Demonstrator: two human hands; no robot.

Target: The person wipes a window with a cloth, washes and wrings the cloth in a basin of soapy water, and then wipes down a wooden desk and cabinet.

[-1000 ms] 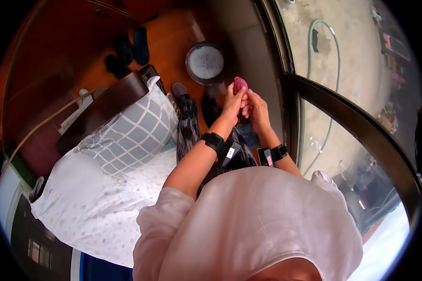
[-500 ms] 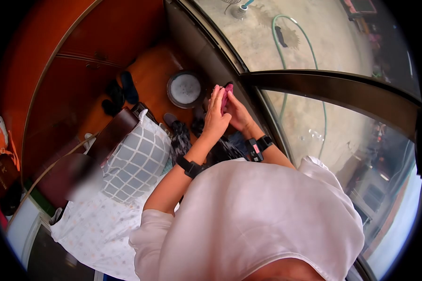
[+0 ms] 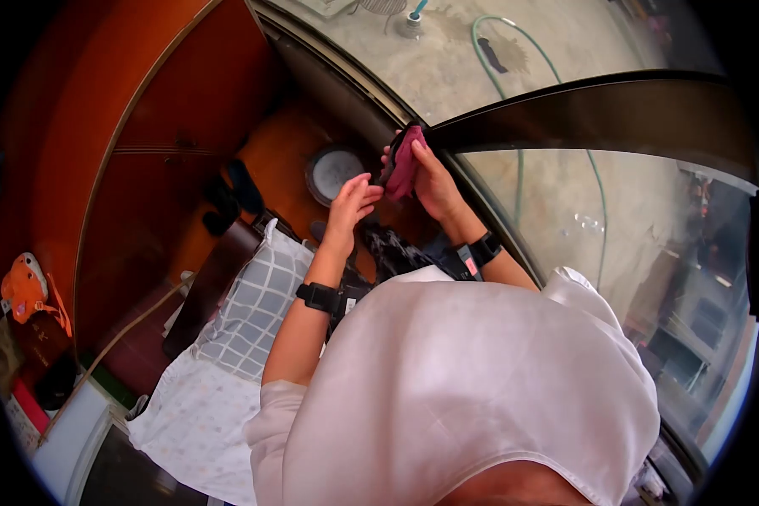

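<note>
Our right hand point(image 3: 436, 187) grips a pink cloth point(image 3: 404, 165), probably light and limp, best held by bunched folds; our left hand point(image 3: 350, 211) is loosely open.

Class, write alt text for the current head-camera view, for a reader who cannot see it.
Seen from above, a person's right hand holds a dark pink and black cloth item, with the left hand open beside it. A round basin stands on the floor beyond; at right, a green hose shows outside.
</note>
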